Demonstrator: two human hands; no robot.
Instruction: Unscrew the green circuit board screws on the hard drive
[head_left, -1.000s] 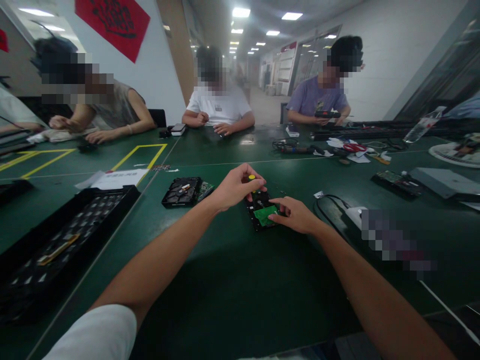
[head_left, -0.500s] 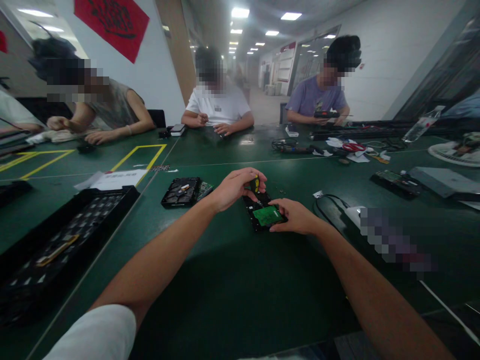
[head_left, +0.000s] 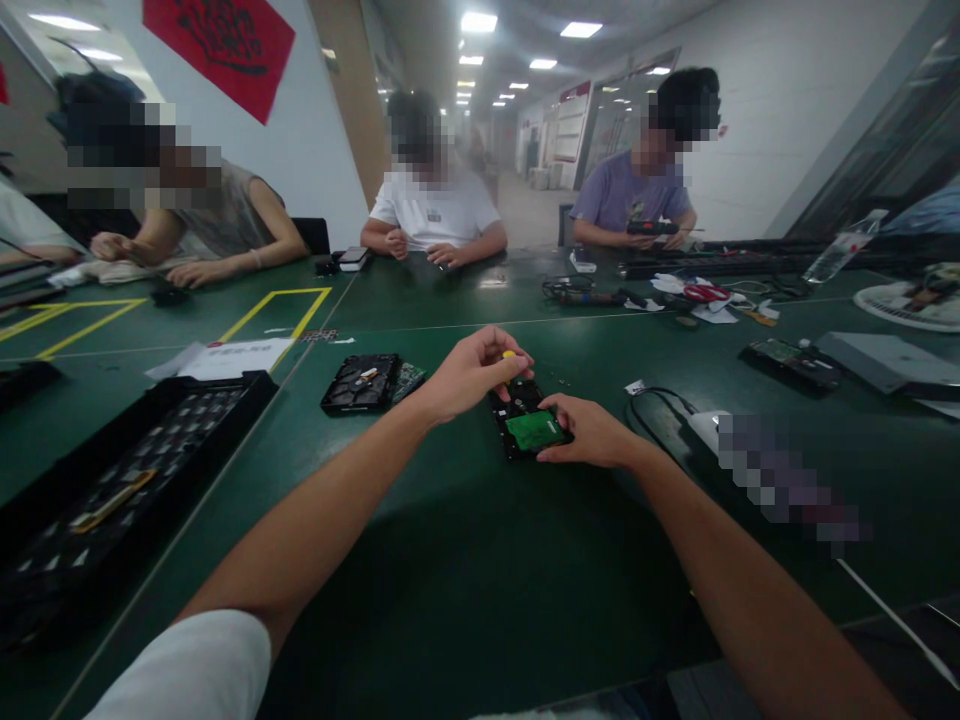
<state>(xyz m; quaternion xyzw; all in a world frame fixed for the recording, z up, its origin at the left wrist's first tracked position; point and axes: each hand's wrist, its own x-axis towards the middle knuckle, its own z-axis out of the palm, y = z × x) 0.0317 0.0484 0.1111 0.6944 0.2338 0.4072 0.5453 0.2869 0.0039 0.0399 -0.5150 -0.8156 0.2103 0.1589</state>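
Observation:
A black hard drive (head_left: 501,418) with a green circuit board (head_left: 534,430) on its upper face lies on the green table in front of me. My right hand (head_left: 589,430) grips its right side, thumb and fingers along the edges. Over the drive's far end, my left hand (head_left: 480,368) is closed around a small screwdriver (head_left: 509,355) with a yellow and black handle, mostly hidden by the fingers. Its tip cannot be made out clearly. A few tiny screws (head_left: 561,381) lie just beyond the drive.
To the left sit another black drive (head_left: 361,384), a loose circuit board (head_left: 409,380) and a long black tray (head_left: 247,400). A white power strip (head_left: 709,428) with cables lies right, near another drive (head_left: 791,365) and a grey box (head_left: 889,362). Several people work across the table.
My left hand has shifted slightly up and its fingers have turned around the screwdriver, whose handle now shows mainly its yellow end. My right hand and the hard drive stay nearly in place.

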